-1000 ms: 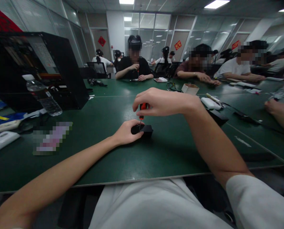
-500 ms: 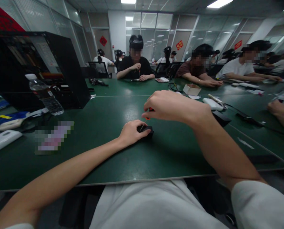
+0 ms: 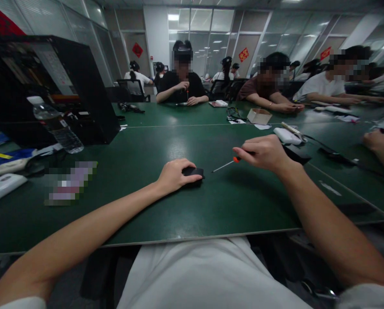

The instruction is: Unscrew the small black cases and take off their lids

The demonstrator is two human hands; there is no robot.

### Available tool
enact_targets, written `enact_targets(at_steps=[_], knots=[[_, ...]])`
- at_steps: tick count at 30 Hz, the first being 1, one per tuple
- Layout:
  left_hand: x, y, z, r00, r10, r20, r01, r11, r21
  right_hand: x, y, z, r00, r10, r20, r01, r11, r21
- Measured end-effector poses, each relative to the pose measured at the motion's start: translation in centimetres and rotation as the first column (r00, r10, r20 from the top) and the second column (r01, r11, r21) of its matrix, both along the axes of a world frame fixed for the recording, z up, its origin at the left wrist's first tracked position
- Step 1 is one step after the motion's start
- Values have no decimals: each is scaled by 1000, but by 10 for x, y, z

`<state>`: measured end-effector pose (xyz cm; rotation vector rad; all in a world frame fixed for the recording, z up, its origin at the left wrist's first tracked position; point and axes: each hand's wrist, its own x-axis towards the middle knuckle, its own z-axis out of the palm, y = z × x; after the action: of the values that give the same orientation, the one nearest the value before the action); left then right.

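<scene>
On the green table [image 3: 179, 210], my left hand [image 3: 175, 175] is closed around a small black box-shaped object [image 3: 194, 173], thumb on the near side and fingers on the far side. Its exact kind I cannot make out. To the right, my right hand [image 3: 266, 152] grips a screwdriver [image 3: 224, 165] with an orange collar and a thin metal shaft. The shaft slants down to the left. Its tip is apart from the black object, a short way to its right. My fingers hide most of the screwdriver's handle.
At the left stand an open black computer case [image 3: 92, 94] and a plastic bottle [image 3: 58, 124]. A small open box [image 3: 259, 116], a white device [image 3: 288, 136] and a dark block [image 3: 297, 153] lie right. Several people sit around; a person's hand [image 3: 380, 143] rests at the right edge.
My right hand has drawn the screwdriver off the black object and moved right, tilting the shaft from steep to nearly flat. My left hand still holds the object.
</scene>
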<state>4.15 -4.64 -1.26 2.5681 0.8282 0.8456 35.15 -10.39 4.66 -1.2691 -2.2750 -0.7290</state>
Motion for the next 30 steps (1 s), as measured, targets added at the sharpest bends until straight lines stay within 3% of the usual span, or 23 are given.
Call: enact_targets(at_steps=[10, 14, 18, 23, 25, 30], knots=[[0, 1, -3, 1000, -8, -19, 9, 1000, 24, -20, 5, -10, 1000, 10, -9, -10, 998, -56], [-1, 1, -3, 1000, -9, -16, 9, 999, 31, -26, 10, -19, 1000, 14, -13, -16, 989, -145], [-1, 0, -2, 1000, -17, -4, 17, 1000, 13, -29, 20, -27, 998, -66, 7, 64, 943, -327], [-3, -1, 0, 999, -31, 21, 32, 999, -14, -28, 30, -41, 997, -73, -25, 45, 815, -578], [-5, -1, 1, 998, -57, 9, 58, 998, -13, -30, 31, -46, 997, -68, -43, 28, 795, -606], [-13, 0, 1, 990, -142, -16, 142, 990, 8, -39, 29, -50, 991, -118, -67, 58, 815, -577]])
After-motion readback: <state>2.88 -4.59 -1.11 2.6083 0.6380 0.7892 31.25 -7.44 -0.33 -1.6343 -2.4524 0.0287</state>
